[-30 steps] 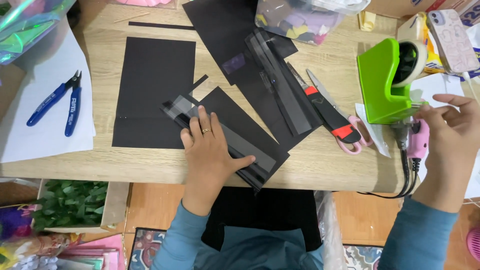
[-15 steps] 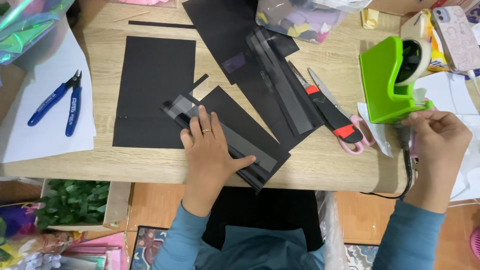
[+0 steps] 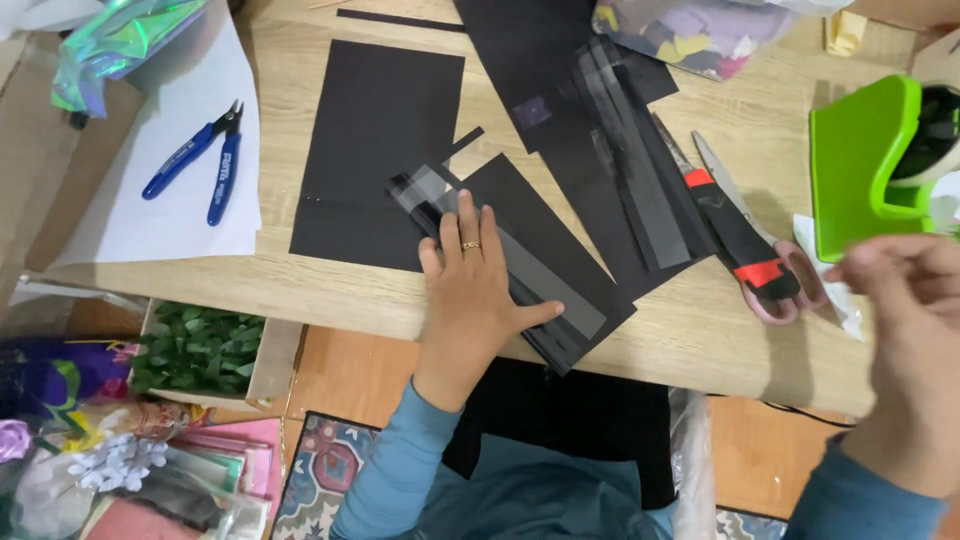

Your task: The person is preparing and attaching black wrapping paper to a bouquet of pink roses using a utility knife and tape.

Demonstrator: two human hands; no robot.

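Two hands point(image 3: 470, 290), perhaps four black sheets point(image 3: 385, 130).

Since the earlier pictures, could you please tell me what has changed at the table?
The right hand let go of the pink tool by the green tape dispenser and drew back toward the table edge, blurred and empty. The left hand stayed flat on the black paper strip; scissors and pliers unmoved.

The right hand point(image 3: 915, 340) has drawn back from the green tape dispenser point(image 3: 860, 170), now blurred.

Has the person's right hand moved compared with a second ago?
Yes. The right hand has come away from the table's right edge, just below the green tape dispenser, toward the person's body.
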